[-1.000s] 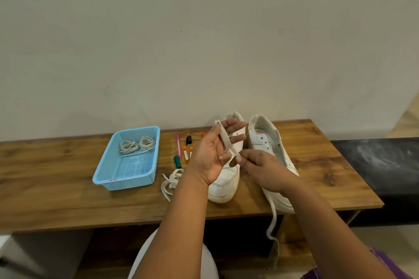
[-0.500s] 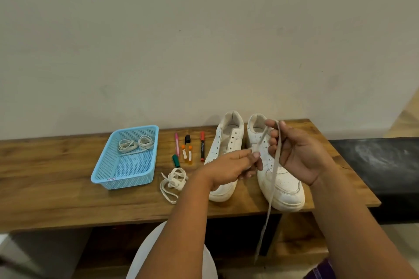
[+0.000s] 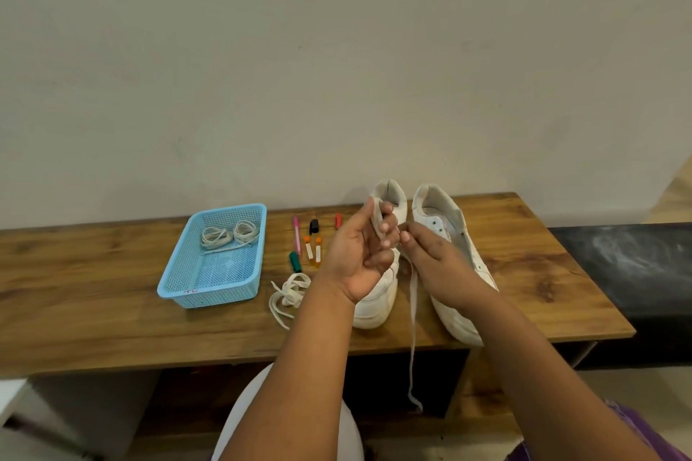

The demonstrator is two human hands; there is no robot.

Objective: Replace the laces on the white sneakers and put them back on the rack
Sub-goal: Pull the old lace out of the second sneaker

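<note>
Head view: both hands [image 3: 397, 254] pinch lace [image 3: 413, 311].

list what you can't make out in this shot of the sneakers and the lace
Head view only:
- Left sneaker: middle hidden by the left hand.
- Right sneaker: front eyelets covered by the right hand.
- Lace: its path inside the left hand's curled fingers is hidden.
- Marker: mostly behind the left hand.
- Rack: not in view.

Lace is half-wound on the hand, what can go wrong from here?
1. The white lace tail dangles past the wooden table edge; it could snag as the left hand winds it.
2. The right hand only pinches it, so it may slip.
3. It could get mixed with the loose lace pile nearby.
</note>
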